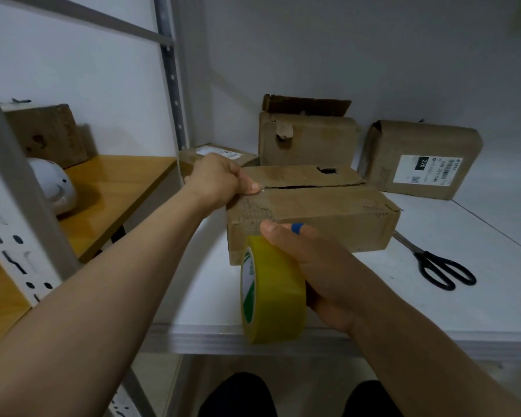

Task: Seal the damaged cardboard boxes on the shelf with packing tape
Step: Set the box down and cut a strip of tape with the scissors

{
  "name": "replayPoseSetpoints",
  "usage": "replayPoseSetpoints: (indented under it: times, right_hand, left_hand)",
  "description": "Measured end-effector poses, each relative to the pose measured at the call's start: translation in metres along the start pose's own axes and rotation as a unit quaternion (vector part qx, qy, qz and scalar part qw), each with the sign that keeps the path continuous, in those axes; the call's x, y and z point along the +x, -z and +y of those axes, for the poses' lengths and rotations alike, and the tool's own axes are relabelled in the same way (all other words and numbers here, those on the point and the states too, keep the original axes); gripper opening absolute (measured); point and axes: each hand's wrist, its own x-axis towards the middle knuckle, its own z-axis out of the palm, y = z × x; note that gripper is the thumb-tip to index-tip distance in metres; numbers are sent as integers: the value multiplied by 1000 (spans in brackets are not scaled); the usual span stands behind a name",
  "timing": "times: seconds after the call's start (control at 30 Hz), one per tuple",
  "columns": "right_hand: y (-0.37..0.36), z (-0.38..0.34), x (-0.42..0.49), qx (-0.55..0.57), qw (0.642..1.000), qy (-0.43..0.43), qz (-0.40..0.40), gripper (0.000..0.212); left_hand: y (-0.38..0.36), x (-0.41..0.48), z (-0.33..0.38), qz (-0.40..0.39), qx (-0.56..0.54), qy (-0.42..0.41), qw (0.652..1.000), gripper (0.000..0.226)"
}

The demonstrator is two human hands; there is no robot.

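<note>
White walls (373, 55) meet at a far corner; white shelf (478, 296) near, perforated metal upright (170, 85) and wooden table (118, 182) left.

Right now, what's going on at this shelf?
A person is taping the front box on the white shelf. The left hand grips the box's left end, thumb pressing beside its top seam, while the right hand holds the yellow tape roll just in front of it. The seam gapes open, not yet covered. Scissors lie to the right.
</note>
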Motion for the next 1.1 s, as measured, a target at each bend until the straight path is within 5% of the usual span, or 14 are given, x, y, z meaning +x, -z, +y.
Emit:
replayPoseSetpoints:
  times: [0.37,0.57,0.73,0.83,0.9,1.1]
  right_hand:
    - [1,3,1,8,1000,-9,13,53]
    - [1,2,2,12,1000,-1,4,45]
    - [-3,-2,4,21,1000,-4,20,37]
    - [-5,-3,2,25,1000,2,13,39]
    - [-7,-3,0,35,999,6,7,38]
    - [-11,-5,-4,67,998,2,7,52]
  left_hand:
    - [1,-7,-2,-14,4,-11,1000,20]
    - [3,-1,0,6,-1,33,999,58]
    - [2,-3,7,123,93,-31,988,25]
    - [9,-17,17,37,31,-107,993,11]
    - [8,-27,21,-55,128,-135,981,3]
    - [5,-40,17,-88,267,-205,937,26]
